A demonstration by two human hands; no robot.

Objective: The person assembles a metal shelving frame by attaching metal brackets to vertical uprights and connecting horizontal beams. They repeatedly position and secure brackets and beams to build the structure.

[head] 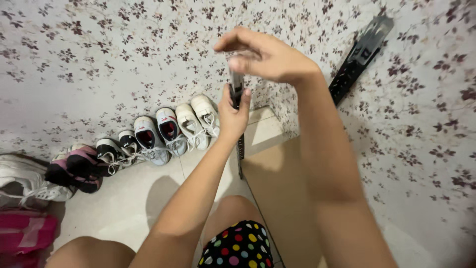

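**Both hands on an upright black bar at centre frame**

Your left hand [233,116] is closed around a narrow black bar [240,149] that stands nearly upright in the centre of the frame, its lower end reaching down toward the pale tiled floor [144,198]. Your right hand [265,57] is just above it, at upper centre, with the fingers curled over the bar's top end; the thumb and forefinger pinch there, though whether they hold the bar itself or a small separate part cannot be told from this view. The section of bar between the two hands looks paler and slightly blurred.

Right of the bar, a flat sheet of brown cardboard [277,183] lies on the floor and runs from centre frame toward the lower edge. At lower centre your knees show, with a black garment [238,245] dotted in many colours between them.

In the left half of the frame, a row of shoes [158,134] is lined up against the floral wallpapered wall [99,64]: white pairs nearest the bar, then black-and-white ones, then a grey and pink pair toward the left edge. A pink item [22,233] sits at the lower left corner. At upper right, a second black slotted strip [359,57] leans or is fixed diagonally on the wall, well apart from your hands.
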